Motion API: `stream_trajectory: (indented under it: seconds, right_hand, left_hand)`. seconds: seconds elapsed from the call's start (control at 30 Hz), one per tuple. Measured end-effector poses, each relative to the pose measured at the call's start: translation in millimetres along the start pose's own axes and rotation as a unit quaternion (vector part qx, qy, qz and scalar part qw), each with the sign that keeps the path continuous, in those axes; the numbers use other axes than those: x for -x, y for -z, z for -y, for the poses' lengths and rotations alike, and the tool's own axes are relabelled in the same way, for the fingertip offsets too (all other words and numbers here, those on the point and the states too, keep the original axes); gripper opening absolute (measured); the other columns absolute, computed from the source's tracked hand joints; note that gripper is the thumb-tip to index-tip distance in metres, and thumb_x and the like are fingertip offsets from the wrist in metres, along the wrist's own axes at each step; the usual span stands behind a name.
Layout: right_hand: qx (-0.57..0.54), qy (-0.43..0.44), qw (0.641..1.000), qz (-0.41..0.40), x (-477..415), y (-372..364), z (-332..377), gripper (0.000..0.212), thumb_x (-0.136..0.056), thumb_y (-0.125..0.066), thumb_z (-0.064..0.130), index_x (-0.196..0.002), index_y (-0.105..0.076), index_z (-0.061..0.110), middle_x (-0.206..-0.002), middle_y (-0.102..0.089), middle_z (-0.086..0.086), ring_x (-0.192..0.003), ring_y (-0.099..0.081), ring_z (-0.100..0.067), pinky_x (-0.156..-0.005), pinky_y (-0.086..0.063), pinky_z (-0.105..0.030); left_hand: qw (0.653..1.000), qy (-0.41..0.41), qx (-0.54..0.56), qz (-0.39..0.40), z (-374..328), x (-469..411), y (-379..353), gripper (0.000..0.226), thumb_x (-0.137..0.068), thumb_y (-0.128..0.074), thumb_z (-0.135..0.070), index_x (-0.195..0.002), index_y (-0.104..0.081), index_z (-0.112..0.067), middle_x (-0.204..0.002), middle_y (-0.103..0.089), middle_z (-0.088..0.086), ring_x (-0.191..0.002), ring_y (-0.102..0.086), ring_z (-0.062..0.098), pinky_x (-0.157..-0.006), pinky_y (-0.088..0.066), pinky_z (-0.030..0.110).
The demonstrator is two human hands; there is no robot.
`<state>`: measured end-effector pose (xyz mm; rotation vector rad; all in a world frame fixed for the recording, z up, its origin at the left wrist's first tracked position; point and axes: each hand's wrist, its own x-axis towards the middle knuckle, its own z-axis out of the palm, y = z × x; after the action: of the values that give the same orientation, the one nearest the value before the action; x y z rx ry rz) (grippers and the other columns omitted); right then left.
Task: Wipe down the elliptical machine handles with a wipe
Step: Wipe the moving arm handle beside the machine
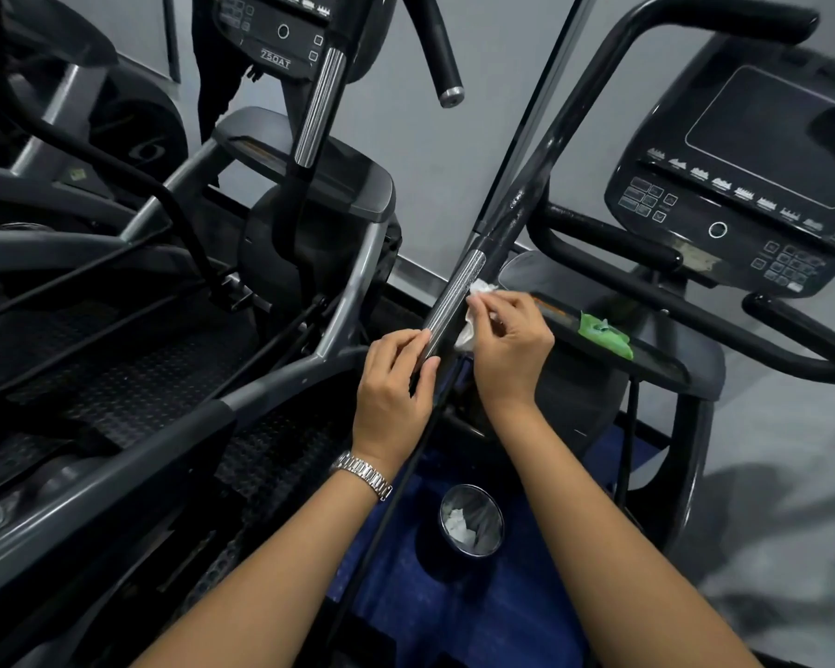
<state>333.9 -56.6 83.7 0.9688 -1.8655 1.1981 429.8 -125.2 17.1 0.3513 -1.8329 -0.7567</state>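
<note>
While the left hand [396, 373] steadies the long handle [526, 195], fingers and thumb curled round the lower end of its chrome section [449, 306], the right hand [507, 339] pinches a crumpled white wipe [478, 289] against the right flank of that same chrome stretch. The wipe sits at about one o'clock from the left hand's grip, touching the metal just above it, with a fold hanging down between the two hands.

I'd judge the job to be partway through. The wipe is working low on this handle, and the black tube climbing toward one o'clock to its curved top looks like ground yet to be covered, though its sheen tells me nothing certain. The short black grips round the console [743, 185], off at three o'clock, would also be left.

Down at six o'clock a small bin [471, 520] holds white scraps, likely spent wipes. A green packet [603, 330] lies on the tray at three o'clock from the right hand.
</note>
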Motion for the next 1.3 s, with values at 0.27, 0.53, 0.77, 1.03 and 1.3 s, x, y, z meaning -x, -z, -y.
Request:
stream_trajectory:
  seconds: [0.27, 0.53, 0.77, 1.03, 1.3]
  right_hand:
    - [0.041, 0.172, 0.98, 0.092, 21, 7, -4, 0.011, -0.087, -0.067, 0.0, -0.096, -0.072, -0.004, -0.099, -0.066, -0.013, -0.081, -0.061, -0.02, -0.075, -0.054, -0.03]
    - [0.062, 0.238, 0.959, 0.143, 5, 12, -10, 0.014, -0.087, -0.068, 0.001, -0.1, -0.072, -0.002, -0.101, -0.07, -0.009, -0.084, -0.061, -0.022, -0.079, -0.052, -0.026]
    - [0.087, 0.217, 0.965, 0.12, -25, 11, -9, 0.012, -0.087, -0.066, 0.004, -0.097, -0.072, -0.001, -0.098, -0.071, -0.009, -0.081, -0.061, -0.025, -0.074, -0.053, -0.03]
    - [0.094, 0.235, 0.955, 0.155, -18, 12, -7, 0.01, -0.087, -0.066, 0.005, -0.094, -0.072, 0.001, -0.099, -0.071, -0.006, -0.081, -0.058, -0.025, -0.076, -0.048, -0.025]
    - [0.094, 0.255, 0.943, 0.194, -4, 12, 2, 0.004, -0.083, -0.067, 0.004, -0.085, -0.07, 0.001, -0.097, -0.072, -0.007, -0.083, -0.055, -0.025, -0.077, -0.047, -0.026]
  left_hand:
    - [1.0, -0.007, 0.007, -0.007, 0, -1, 1, 0.03, -0.087, -0.066, -0.009, -0.116, -0.065, -0.002, -0.107, -0.063, 0.008, -0.097, -0.057, 0.018, -0.094, -0.044, 0.019]
    - [1.0, -0.012, 0.006, -0.01, 2, 1, 1, 0.031, -0.086, -0.066, -0.008, -0.116, -0.064, -0.002, -0.107, -0.063, 0.008, -0.097, -0.057, 0.018, -0.093, -0.046, 0.023]
    - [1.0, -0.011, 0.011, -0.012, 3, 0, 0, 0.03, -0.087, -0.066, -0.009, -0.116, -0.064, -0.003, -0.107, -0.063, 0.007, -0.097, -0.057, 0.018, -0.093, -0.046, 0.023]
    - [1.0, -0.015, 0.012, -0.012, 3, -2, 0, 0.03, -0.087, -0.066, -0.009, -0.116, -0.065, -0.002, -0.106, -0.063, 0.008, -0.097, -0.057, 0.018, -0.092, -0.046, 0.023]
    - [1.0, -0.018, 0.012, -0.012, 3, -2, 1, 0.028, -0.086, -0.065, -0.007, -0.114, -0.065, -0.001, -0.106, -0.063, 0.01, -0.097, -0.056, 0.019, -0.095, -0.044, 0.021]
